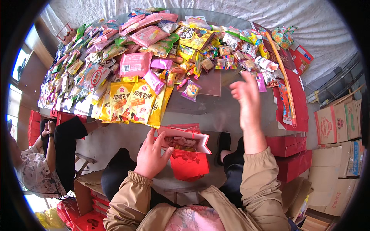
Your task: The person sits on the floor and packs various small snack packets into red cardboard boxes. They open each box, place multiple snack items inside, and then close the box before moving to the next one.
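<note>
My left hand (153,154) is at the left rim of a red paper gift bag (189,166), thumb on the near side and fingers spread along the edge. The bag's mouth is open, and wrapped snacks (185,143) show inside. My right hand (247,98) is raised over the grey tabletop (202,111), slightly blurred, its fingers loosely bent with nothing visible in them. Nearest to it on the table are a purple snack packet (261,83) and a small round-cake packet (191,91). Yellow snack bags (141,101) lie at the table's near edge, left of the gift bag.
Heaped packaged snacks (86,66) cover the table's left and back. An orange stick (281,72) lies along the right side over red card (297,98). Red boxes (292,161) and cardboard cartons (326,161) stand at right. A seated person (43,167) is at left.
</note>
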The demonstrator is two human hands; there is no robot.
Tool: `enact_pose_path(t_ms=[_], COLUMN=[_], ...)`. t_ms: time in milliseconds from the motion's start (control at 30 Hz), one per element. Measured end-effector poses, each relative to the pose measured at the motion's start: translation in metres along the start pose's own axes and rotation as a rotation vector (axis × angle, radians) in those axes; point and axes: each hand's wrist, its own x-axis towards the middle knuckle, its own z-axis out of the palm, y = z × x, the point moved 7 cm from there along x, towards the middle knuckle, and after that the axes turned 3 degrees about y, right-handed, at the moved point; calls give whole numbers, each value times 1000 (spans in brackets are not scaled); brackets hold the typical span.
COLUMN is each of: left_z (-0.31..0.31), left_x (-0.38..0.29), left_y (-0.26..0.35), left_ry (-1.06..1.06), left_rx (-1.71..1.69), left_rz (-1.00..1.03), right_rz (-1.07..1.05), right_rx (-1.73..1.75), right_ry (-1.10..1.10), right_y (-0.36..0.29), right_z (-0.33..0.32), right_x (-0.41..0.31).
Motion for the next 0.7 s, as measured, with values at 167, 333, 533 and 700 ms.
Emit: enact_pose_path(t_ms=[167,333,533,700], left_z=[4,36,43,18], left_x=[1,5,3,-4], left_y=[-4,-9,-13,-16], left_ry=[26,-56,-235,5], left_rx=[24,146,-396,-360], left_rz=[-11,163,-58,-122], right_rz=[-87,-317,-336,-517], right_rx=[-200,-237,-219,-296], right_ry=[-715,-767,-714,-1220], right_y=[-31,-32,-50,-99], right_z=[140,231,260,230], right_x=[-70,-101,-115,-163])
